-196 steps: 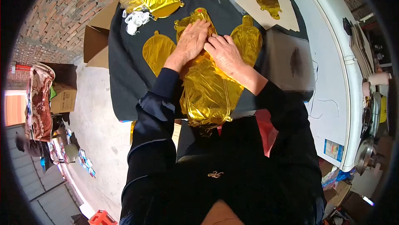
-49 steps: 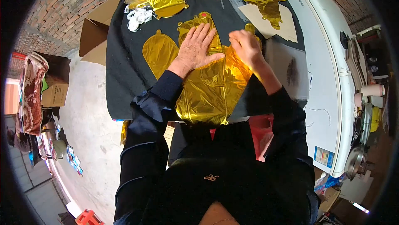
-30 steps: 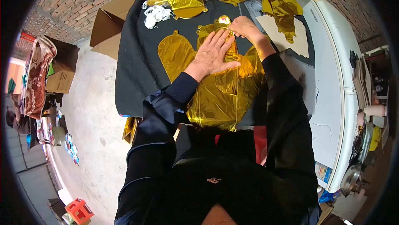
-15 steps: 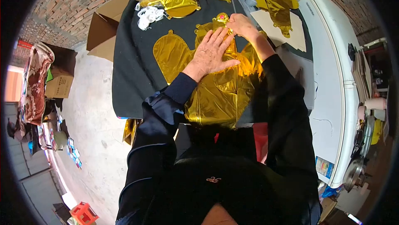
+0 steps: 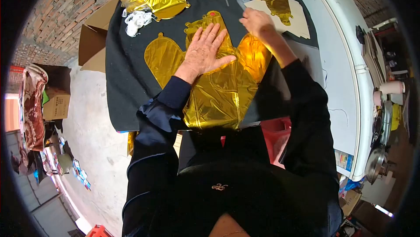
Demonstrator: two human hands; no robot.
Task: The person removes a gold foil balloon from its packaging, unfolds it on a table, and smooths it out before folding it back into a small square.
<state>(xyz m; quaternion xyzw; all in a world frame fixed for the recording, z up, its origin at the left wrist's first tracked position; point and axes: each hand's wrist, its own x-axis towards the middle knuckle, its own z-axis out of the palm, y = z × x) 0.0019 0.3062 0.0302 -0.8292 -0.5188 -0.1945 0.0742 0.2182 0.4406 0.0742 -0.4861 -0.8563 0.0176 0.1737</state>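
Observation:
A flat gold foil balloon (image 5: 218, 94) with rounded lobes lies on the black cloth (image 5: 127, 75), its lower edge near the table's front edge. My left hand (image 5: 203, 51) rests flat on its upper middle, fingers spread and pressing on the foil. A small red spot (image 5: 212, 14) shows on the balloon's top tip, above my left fingertips. To the right of that tip, my right hand (image 5: 259, 22) is apart from the balloon, with its fingers curled together. What those fingers hold, if anything, is too small to tell.
More gold foil pieces (image 5: 164, 0) lie along the back, beside a bundle of white string (image 5: 138, 20). Pale card sheets (image 5: 297, 20) sit at the back right. A white appliance (image 5: 337, 62) borders the table's right side; a cardboard box (image 5: 94, 44) stands at the left.
My right hand has moved off the balloon's top tip to the right. The right lobe now lies more spread out. My left hand stays flat on the foil while the whole view has shifted.

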